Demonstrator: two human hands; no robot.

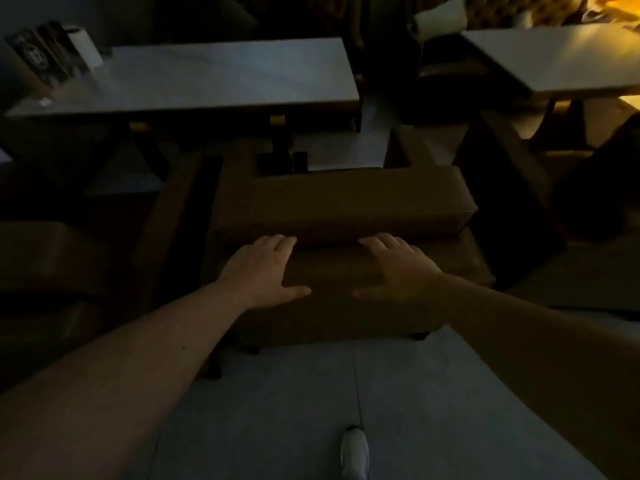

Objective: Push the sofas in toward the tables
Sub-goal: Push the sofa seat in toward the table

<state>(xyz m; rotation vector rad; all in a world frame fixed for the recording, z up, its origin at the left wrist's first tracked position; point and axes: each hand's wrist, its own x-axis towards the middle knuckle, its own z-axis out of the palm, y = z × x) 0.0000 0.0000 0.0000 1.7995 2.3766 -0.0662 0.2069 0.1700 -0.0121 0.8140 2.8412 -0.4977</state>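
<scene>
Dim dining room seen from the head camera. The left hand (266,268) and right hand (398,268) lie flat on the top of the backrest of a brown leather sofa (346,206), fingers (285,242) spread apart and draped over its front edge, thumbs pointing toward each other; neither hand is clenched on the upholstery. The sofa stands directly in front of the person, its seat facing the long pale tabletop (225,76). A strip of floor (332,157) shows between seat and table base, so the judgement is that this sofa is not yet fully pushed in. A second tabletop (561,57) at upper right has dark seating beside it, too shadowed to assess. A menu stand (41,53) sits at the first tabletop's far left end. One white shoe (355,452) is visible below.
</scene>
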